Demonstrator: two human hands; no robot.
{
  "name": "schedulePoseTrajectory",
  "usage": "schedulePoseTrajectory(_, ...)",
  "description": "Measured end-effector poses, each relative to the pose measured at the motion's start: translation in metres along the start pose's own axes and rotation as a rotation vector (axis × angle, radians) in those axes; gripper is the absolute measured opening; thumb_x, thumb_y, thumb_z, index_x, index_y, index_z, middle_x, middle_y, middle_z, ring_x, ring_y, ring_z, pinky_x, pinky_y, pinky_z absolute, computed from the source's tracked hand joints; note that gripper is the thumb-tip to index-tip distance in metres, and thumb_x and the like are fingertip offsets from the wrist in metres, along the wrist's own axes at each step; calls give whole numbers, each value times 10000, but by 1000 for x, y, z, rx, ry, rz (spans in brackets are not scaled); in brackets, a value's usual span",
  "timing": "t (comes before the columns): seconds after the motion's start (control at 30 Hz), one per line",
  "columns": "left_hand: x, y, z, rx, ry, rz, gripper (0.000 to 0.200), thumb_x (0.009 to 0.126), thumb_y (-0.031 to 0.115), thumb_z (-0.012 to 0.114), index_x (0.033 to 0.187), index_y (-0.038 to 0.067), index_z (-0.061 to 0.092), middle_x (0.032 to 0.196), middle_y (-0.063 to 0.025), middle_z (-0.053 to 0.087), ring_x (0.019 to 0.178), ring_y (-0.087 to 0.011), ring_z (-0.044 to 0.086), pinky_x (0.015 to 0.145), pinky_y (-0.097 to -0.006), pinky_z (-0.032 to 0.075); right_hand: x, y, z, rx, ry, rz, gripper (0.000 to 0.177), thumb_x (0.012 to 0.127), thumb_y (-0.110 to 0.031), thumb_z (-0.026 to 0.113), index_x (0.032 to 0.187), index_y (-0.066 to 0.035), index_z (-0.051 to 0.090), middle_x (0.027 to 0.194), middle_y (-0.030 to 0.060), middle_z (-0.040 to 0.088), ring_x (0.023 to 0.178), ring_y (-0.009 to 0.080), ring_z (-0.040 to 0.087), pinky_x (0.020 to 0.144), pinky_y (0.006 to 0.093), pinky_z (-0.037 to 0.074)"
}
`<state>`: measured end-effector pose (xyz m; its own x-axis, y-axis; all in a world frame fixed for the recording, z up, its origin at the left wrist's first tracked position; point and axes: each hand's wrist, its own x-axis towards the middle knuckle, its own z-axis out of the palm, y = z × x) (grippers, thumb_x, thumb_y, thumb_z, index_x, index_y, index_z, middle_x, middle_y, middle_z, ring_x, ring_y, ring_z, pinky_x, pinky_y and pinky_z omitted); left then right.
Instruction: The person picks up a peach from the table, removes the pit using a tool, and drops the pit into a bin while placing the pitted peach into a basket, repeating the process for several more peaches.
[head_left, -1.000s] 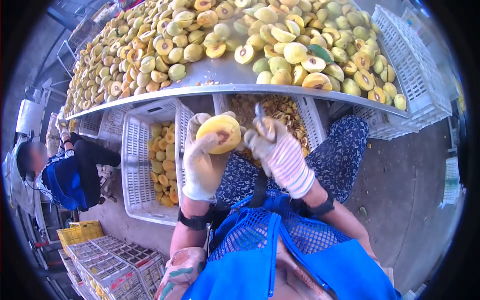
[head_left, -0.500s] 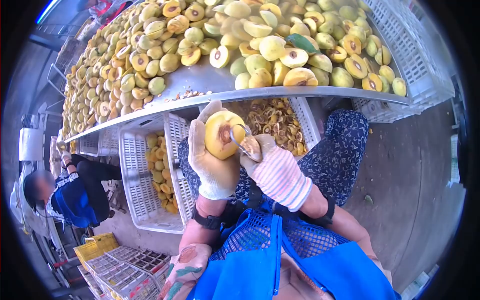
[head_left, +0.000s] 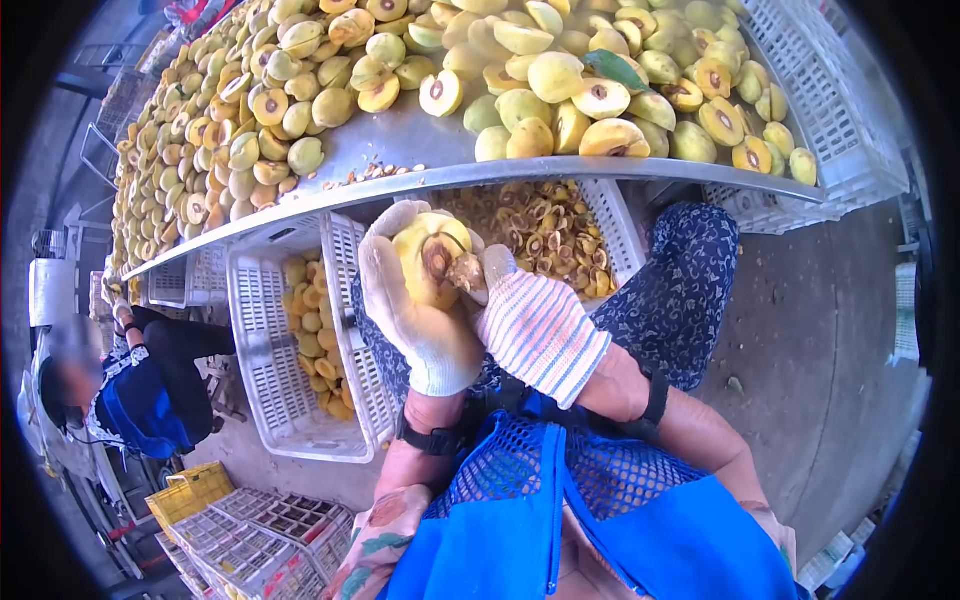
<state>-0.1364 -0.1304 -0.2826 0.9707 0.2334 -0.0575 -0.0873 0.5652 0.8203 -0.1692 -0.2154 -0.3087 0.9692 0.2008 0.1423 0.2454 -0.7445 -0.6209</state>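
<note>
In my gloved left hand rests a yellow fruit half, its cut face with the brown centre turned toward my right side. My right hand, in a striped glove, is closed on a small tool pressed against the brown centre. The tool's metal loop lies over the cut face and its handle is mostly hidden by my fingers. Both hands are just below the metal table edge, above my lap. Behind them a crate holds brown and yellow fruit scraps.
Halved fruit covers the metal table. A white crate with fruit halves stands at the left, another white crate at the right. Stacked crates are at lower left. A co-worker sits far left.
My right hand has moved left and up, bringing the tool onto the fruit's centre. My left hand has shifted slightly left with the fruit, which is now tilted differently.
</note>
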Motion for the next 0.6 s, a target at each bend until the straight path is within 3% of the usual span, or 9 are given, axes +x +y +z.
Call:
schedulePoseTrajectory(0.07,2,1,-4,2,115,40,403,929,362,399,1049,-11,493,904,-114,561,758,-199,574,693,-312,482,-2,1,1,38,-14,-115,177,820,-176,502,842,-8,552,629,192,535,549,352,559,490,437,453)
schedulePoseTrajectory(0.13,5,3,-20,38,2,19,446,918,392,427,1053,-26,504,938,-119,569,786,-193,575,713,-302,480,-4,-2,2,-16,-127,-143,169,804,-163,504,854,-9,553,668,201,538,570,354,562,494,437,452)
schedulePoseTrajectory(0.2,9,6,-25,158,-74,-82,507,898,438,452,1082,-31,505,982,-133,575,798,-198,580,724,-305,482,-5,-3,10,59,2,-184,156,785,-149,515,847,-12,558,693,199,536,581,342,567,491,438,452)
schedulePoseTrajectory(0.27,8,14,-25,171,-151,-157,596,871,507,456,1122,-33,488,1042,-144,562,845,-205,575,740,-315,480,-6,-2,14,63,-32,-156,155,778,-136,520,860,-8,553,716,191,522,583,333,565,478,430,455)
schedulePoseTrajectory(0.33,-1,21,-15,-176,-105,-220,654,848,575,428,1158,2,474,1030,-144,575,857,-250,583,747,-368,489,-2,-4,11,7,-125,-61,157,790,-128,515,887,-7,539,722,185,504,564,333,555,468,421,457)
schedulePoseTrajectory(0.37,-3,11,-21,-29,-107,-94,679,833,607,416,1149,9,475,1039,-132,571,838,-250,586,726,-373,493,-5,-3,16,3,11,-167,155,792,-123,512,882,1,538,731,180,495,539,342,543,453,412,454)
schedulePoseTrajectory(0.4,-2,9,-33,58,-144,-55,550,869,470,488,1102,-29,498,1030,-131,567,870,-203,570,755,-325,479,-9,-2,17,12,6,-176,155,792,-123,512,882,1,538,731,180,495,539,342,543,453,412,454)
schedulePoseTrajectory(0.5,0,2,-32,177,-34,88,308,867,258,575,928,-41,610,840,-86,625,722,-145,584,654,-258,480,-13,-2,12,-67,3,-298,172,786,-137,519,877,7,543,725,191,497,535,349,543,455,428,452)
schedulePoseTrajectory(0.6,-3,-2,-24,307,-15,152,290,849,238,605,921,-42,627,845,-81,633,722,-128,581,644,-240,468,-17,5,5,-28,-171,-68,206,793,-168,518,875,19,541,784,242,521,543,375,543,478,456,453)
